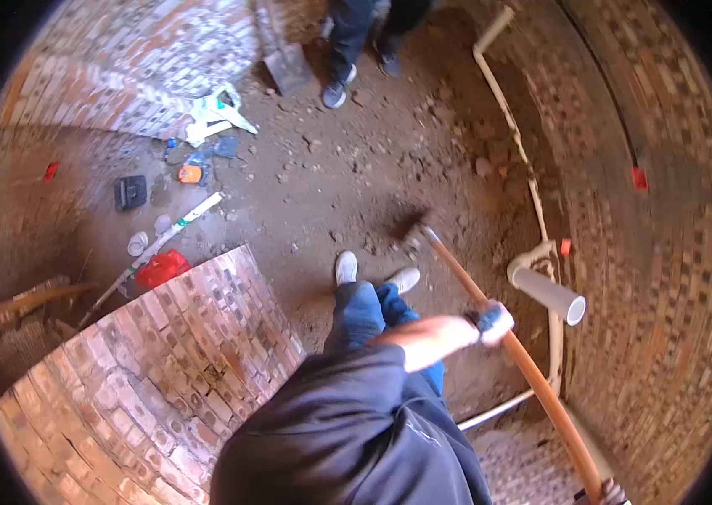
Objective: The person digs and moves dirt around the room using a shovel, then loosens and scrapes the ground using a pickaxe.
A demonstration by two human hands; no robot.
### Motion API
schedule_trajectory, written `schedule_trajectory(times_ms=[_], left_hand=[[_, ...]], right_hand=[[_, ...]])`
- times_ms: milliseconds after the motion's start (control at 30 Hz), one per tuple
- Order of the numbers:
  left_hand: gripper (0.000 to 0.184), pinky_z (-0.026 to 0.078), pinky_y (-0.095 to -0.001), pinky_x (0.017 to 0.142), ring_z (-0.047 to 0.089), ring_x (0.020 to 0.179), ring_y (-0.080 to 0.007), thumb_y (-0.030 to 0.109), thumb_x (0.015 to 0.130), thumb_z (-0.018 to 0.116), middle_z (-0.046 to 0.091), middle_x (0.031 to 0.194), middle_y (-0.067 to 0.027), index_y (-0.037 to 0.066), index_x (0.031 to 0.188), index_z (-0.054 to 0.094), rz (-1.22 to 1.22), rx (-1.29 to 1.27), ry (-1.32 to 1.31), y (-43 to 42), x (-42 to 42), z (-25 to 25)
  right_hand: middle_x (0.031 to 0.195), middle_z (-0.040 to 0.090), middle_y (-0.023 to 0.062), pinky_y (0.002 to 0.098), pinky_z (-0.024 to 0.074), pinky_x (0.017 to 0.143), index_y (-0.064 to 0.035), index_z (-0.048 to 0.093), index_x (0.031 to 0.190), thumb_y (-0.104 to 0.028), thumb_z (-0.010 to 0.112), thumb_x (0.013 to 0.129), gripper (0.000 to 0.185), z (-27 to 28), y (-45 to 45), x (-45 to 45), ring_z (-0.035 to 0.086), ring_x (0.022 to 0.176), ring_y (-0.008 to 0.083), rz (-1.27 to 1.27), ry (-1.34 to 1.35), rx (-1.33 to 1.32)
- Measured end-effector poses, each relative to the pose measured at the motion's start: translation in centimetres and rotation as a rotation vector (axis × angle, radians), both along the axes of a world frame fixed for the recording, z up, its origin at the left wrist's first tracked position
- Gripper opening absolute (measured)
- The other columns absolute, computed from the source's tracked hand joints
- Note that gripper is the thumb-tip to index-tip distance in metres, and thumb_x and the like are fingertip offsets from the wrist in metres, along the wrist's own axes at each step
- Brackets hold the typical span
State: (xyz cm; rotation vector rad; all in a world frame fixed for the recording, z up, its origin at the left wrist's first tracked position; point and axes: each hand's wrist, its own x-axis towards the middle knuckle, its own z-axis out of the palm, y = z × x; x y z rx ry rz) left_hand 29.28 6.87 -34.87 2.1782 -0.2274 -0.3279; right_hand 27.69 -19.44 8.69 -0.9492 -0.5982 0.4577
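Note:
My left hand [495,321], with a dark band at the wrist, is closed around the middle of a long wooden-handled digging tool [532,370]. At the lower right edge my right hand [612,493] is partly cut off by the frame, wrapped round the handle's rear end. The handle slopes up and left to a blurred metal head, whose exact kind I cannot make out, at the loose brown soil [356,181]. My light shoes [346,268] stand on the soil just left of the tool's head.
Another person's legs [352,38] stand at the top, beside a shovel [288,69]. Beige pipe [507,118] and a grey pipe stub [549,295] line the right brick wall. A low brick wall [154,370], red bag [164,268], white pipe [196,210] and black case [130,193] lie left.

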Motion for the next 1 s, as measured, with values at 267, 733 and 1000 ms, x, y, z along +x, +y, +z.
schedule_trajectory(times_ms=[267,733,1000], left_hand=[[0.016,0.053,-0.0446,0.070,0.067,0.076,-0.0317,0.016,0.058,0.073,0.066,0.069,-0.0120,0.009,0.071,0.068,0.088,0.003,-0.042,10.0,-6.2,5.6],[0.009,0.052,-0.0436,0.075,0.066,0.080,-0.0328,0.011,0.063,0.068,0.067,0.076,-0.0122,0.011,0.072,0.066,0.663,0.406,0.017,39.5,-23.7,-10.4],[0.017,0.047,-0.0440,0.079,0.059,0.088,-0.0335,0.012,0.059,0.071,0.062,0.081,-0.0126,0.010,0.073,0.062,0.700,0.231,0.129,31.2,-30.0,-9.6]], right_hand=[[0.064,0.042,0.0003,0.0341,0.0384,0.066,-0.0128,0.053,0.081,-0.018,0.056,0.089,0.010,1.1,-1.2,2.2,0.043,0.058,0.0156,-0.234,-0.075,-0.090],[0.083,0.048,0.0008,0.0411,0.0374,0.095,-0.0118,0.055,0.083,-0.031,0.054,0.096,0.023,-17.1,31.8,-9.2,0.049,0.087,0.0190,-0.314,0.307,-0.305],[0.078,0.038,-0.0013,0.0387,0.0353,0.093,-0.0124,0.047,0.085,-0.027,0.058,0.091,0.019,-16.3,28.4,-8.2,0.044,0.080,0.0171,-0.179,0.323,-0.406]])
